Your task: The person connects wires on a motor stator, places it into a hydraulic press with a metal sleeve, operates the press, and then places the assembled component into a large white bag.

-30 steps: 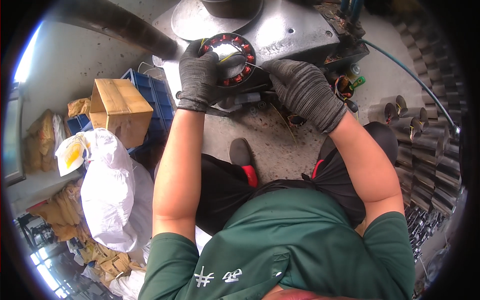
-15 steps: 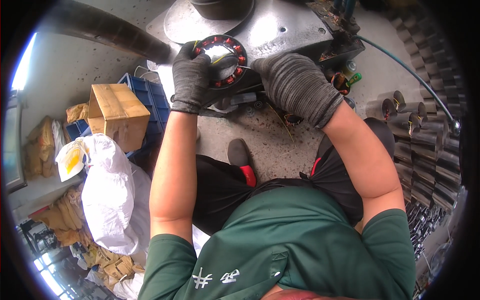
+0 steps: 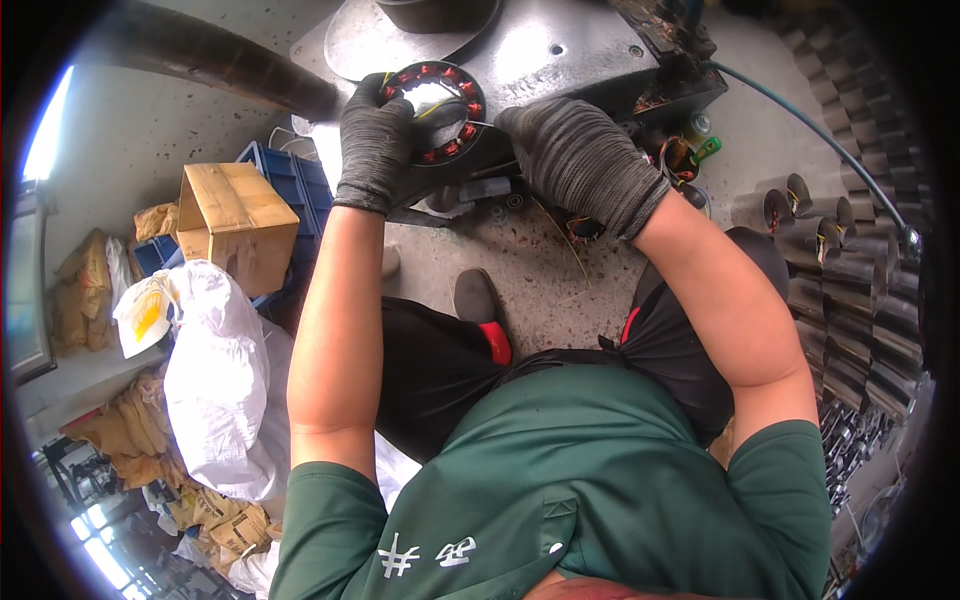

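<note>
My left hand [image 3: 374, 150], in a dark grey knitted glove, is closed on the left side of a motor stator [image 3: 474, 92]. The stator is a black ring with several red-and-copper windings around its inside and a yellow wire across its opening. Opposite, my right hand [image 3: 585, 158], gloved the same way, is closed around a thin metal rod tool [image 3: 484, 124]. Its tip reaches the ring's right side; the rest of the tool is hidden in my fist. Both hands are above the near edge of a metal machine table [image 3: 530, 60].
A round plate [image 3: 350, 45] with a dark cylinder lies on the table. Left stand a cardboard box [image 3: 240, 215], blue crates [image 3: 310, 185] and a white sack [image 3: 215, 390]. Right are a green-handled tool [image 3: 707, 148], a teal hose [image 3: 800, 120] and stacked metal cylinders [image 3: 850, 290].
Both hands and the stator sit slightly higher and further left in the picture, as the whole view has shifted a little. The grips look the same.
</note>
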A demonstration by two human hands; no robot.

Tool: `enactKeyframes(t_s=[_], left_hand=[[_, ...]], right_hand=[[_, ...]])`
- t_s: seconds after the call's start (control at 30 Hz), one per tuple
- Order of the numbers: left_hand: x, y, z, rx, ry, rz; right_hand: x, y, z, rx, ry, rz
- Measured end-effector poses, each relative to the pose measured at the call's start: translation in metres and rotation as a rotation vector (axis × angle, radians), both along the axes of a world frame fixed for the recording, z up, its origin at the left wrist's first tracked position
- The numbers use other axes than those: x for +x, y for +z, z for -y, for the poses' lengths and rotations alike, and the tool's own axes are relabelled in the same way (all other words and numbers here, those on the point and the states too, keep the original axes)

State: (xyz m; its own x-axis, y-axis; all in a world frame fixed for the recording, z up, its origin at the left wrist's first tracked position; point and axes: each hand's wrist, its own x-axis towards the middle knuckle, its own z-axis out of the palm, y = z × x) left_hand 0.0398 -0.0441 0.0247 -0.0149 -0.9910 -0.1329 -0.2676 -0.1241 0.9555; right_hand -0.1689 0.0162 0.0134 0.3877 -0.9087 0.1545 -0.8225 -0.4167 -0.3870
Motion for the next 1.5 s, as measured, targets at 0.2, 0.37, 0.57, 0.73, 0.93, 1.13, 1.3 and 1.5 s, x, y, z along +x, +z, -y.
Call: enactKeyframes(t_s=[0.2,0.37,0.57,0.73,0.93,1.13,1.3,1.5], left_hand=[[0.004,-0.006,0.006,0.006,0.015,0.056],[0.017,-0.029,0.02,-0.047,0.016,0.096],[0.013,-0.031,0.014,-0.023,0.052,-0.088],[0.015,-0.027,0.011,-0.067,-0.003,-0.016],[0.012,-0.024,0.009,-0.082,0.043,-0.012],[0.012,-0.028,0.011,-0.053,0.036,-0.029],[0.011,-0.024,0.011,-0.015,0.019,-0.029],[0.011,-0.023,0.011,-0.038,0.004,-0.078]], right_hand=[[0.002,-0.005,-0.002,-0.005,-0.031,0.032],[0.014,-0.028,0.005,-0.085,-0.023,0.221],[0.01,0.006,0.002,-0.03,-0.041,0.009],[0.005,0.027,-0.007,0.027,0.0,-0.123],[0.005,0.028,-0.006,-0.002,-0.007,-0.103],[0.008,0.024,-0.006,-0.007,-0.026,-0.033],[0.008,0.013,-0.005,-0.015,-0.027,0.011],[0.014,-0.011,-0.008,-0.025,-0.073,0.034]])
